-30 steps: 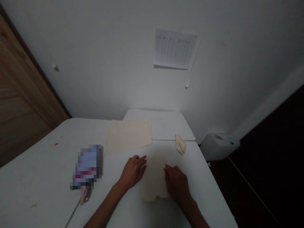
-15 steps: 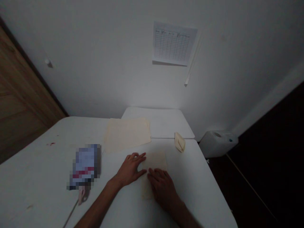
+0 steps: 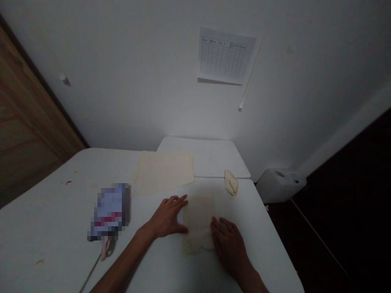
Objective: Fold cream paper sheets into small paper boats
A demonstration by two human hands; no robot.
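Observation:
A cream, thin rectangular sheet (image 3: 199, 221) lies flat on the white table (image 3: 165, 268), its near edge slightly wavy. At its left edge rests my left hand (image 3: 167, 217), thumb and fingers spread, fingertips touching the sheet. My right hand (image 3: 229, 244) lies along the right edge with its fingers stretched out and nothing gripped. Beyond the hands is a stack of larger cream sheets (image 3: 165, 171). A small folded cream piece (image 3: 231, 182), pointed at both ends, sits further back on the right.
To the left lies a blurred-out blue and white item (image 3: 109, 211) with a cord or strap. A white plastic container (image 3: 279, 185) stands on the floor at the right. The wall (image 3: 137, 81) behind the table carries a printed chart (image 3: 226, 56).
My right hand has slid right, from the middle of the sheet to its right edge, uncovering the sheet's lower part. My left hand has barely moved; its thumb is slightly lower.

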